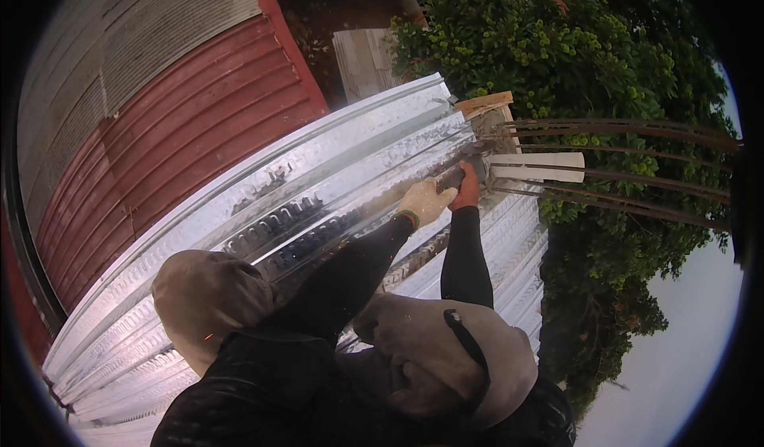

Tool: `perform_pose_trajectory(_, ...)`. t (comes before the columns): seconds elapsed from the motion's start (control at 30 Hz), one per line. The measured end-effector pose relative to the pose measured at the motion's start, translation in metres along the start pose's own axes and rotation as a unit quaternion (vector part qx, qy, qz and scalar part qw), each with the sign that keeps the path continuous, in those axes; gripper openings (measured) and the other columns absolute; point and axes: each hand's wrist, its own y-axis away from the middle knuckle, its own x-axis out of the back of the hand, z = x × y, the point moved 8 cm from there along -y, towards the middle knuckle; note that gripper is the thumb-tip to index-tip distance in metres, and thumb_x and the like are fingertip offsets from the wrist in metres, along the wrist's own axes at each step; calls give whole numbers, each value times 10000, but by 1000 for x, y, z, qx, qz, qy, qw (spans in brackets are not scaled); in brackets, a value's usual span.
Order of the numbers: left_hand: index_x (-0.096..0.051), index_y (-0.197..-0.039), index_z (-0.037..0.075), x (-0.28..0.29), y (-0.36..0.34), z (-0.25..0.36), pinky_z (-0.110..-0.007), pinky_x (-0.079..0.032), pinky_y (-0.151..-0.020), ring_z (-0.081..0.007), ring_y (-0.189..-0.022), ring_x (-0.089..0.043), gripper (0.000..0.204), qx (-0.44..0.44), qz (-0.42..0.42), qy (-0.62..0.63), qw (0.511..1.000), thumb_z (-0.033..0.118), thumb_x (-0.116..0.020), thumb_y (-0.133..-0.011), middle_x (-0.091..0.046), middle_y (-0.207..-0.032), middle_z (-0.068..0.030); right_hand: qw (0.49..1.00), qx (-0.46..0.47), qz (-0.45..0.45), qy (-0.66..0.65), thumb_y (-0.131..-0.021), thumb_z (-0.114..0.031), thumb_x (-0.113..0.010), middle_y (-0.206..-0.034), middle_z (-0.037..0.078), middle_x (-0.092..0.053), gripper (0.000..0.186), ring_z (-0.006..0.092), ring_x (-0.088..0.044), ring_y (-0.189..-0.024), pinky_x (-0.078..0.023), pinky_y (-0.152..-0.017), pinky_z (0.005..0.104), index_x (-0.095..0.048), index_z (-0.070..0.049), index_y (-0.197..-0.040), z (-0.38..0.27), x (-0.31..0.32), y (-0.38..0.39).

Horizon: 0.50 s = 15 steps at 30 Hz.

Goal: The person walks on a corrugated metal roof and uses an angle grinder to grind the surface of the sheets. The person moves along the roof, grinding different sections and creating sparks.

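Observation:
My left hand (430, 201), in a pale work glove with a coloured band at the wrist, is closed round the rear of a dark angle grinder (451, 179). My bare right hand (467, 188) grips its front part from the right side. The grinder's head is against the end of the shiny corrugated metal sheets (362, 125), where rusty rebars (637, 130) stick out to the right. Its disc is hidden or too blurred to make out. Both arms, in black sleeves, stretch forward over the sheets, between and beside my bent knees.
A white pipe piece (549, 167) lies among the rebars. Wooden boards (487, 105) edge the sheets there. A red and grey ribbed roof (191, 105) slopes away at the left. Leafy branches (557, 49) crowd the right. An orange spark (208, 336) shows near my left knee.

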Motion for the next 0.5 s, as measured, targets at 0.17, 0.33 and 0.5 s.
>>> perform_pose_trajectory(0.17, -710, -1188, -124, -8, 3, 8, -566, -554, -1047, -526, -1160, -720, 742, -12, -32, 17, 999, 574, -595, -965, -744, -1148, -379, 999, 15, 7, -39, -892, -198, -831, -985, 94, -732, 257, 306, -760, -799, -630, -712, 511, -713, -29, -1046, -1, 20, -7)
perform_pose_trajectory(0.33, -709, -1177, -123, -13, -25, -14, -565, -556, -1039, -527, -1157, -723, 733, -28, -3, -24, 999, 569, -601, -964, -746, -1140, -379, 998, 21, -31, -47, -907, -189, -814, -977, 102, -741, 233, 309, -762, -792, -633, -707, 506, -712, -31, -1043, -4, -14, -10)
perform_pose_trajectory(0.5, -710, -1157, -118, 2, -13, -4, -560, -559, -1035, -524, -1140, -730, 723, 8, -14, -6, 1000, 571, -612, -962, -749, -1128, -381, 1000, 5, -11, -18, -917, -221, -796, -965, 90, -745, 210, 301, -756, -774, -628, -721, 495, -695, -67, -1018, -2, -12, -5)
